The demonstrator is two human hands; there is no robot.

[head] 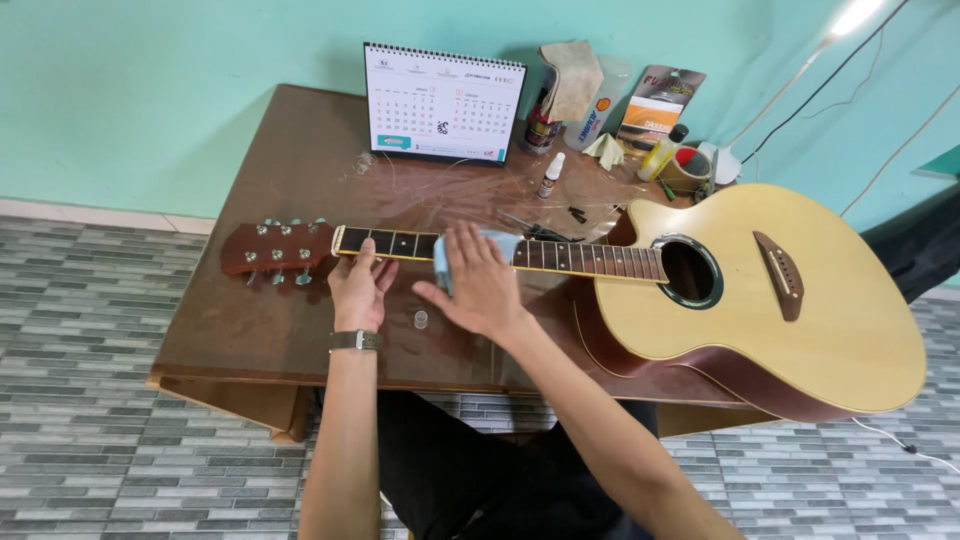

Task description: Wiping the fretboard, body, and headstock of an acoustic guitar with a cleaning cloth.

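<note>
Looking down from the head camera, I see a brown wooden worktop [250,330] set against a teal wall [180,90], with grey tiled floor [90,400] around it. Across the worktop lies an acoustic guitar [800,310], face up, its pale body hanging past the right edge and its dark fretboard [590,258] running left to a reddish headstock [278,247] with 6 silver tuning pegs. I cannot make out any strings on the neck.

Behind the neck stands a white desk calendar [443,103], upright near the wall. To its right sits a cluster of small things: a can with a tan rag [572,78] draped over it, a flat packet [655,105], a small white dropper bottle [551,176] and a roll of tape [688,168].

My left hand [360,285] rests at the nut end of the fretboard, fingers bent over the neck's near edge in a loose grip, a watch [356,341] on the wrist. My right hand [480,280] lies flat, its grip open, fingers spread, pressing a light blue cloth [470,248] onto the middle of the fretboard. Between my 2 wrists, a small clear cap [421,319] sits on the worktop.
</note>
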